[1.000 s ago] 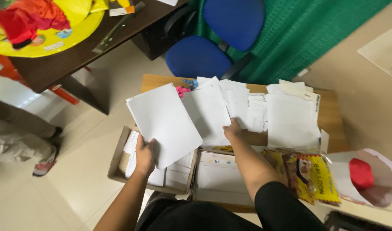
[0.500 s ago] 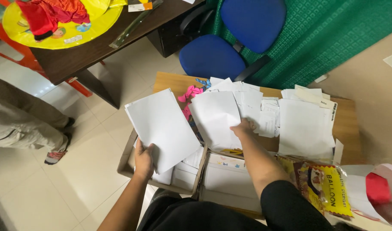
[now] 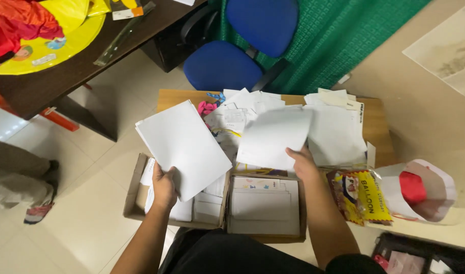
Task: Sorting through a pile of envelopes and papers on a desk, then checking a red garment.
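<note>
My left hand (image 3: 164, 186) grips the lower edge of a stack of blank white sheets (image 3: 182, 143), held up over the left half of an open cardboard box (image 3: 133, 193). My right hand (image 3: 303, 163) pinches the corner of a single white sheet (image 3: 274, 137) and lifts it off the spread of papers (image 3: 334, 129) on a low wooden table (image 3: 377, 122). The box's right compartment holds a pile of printed sheets (image 3: 264, 204). Its left compartment has more white papers under my left hand.
A blue office chair (image 3: 232, 56) stands behind the table by a green curtain. A yellow balloon packet (image 3: 362, 195) and a white bag with something red (image 3: 420, 190) lie at right. A dark desk (image 3: 75, 61) with a yellow item is upper left. Another person's leg and shoe (image 3: 24, 182) are at left.
My right hand has picked one sheet up off the table pile and drawn it toward me. My left hand kept hold of its stack, and the view shifted slightly.
</note>
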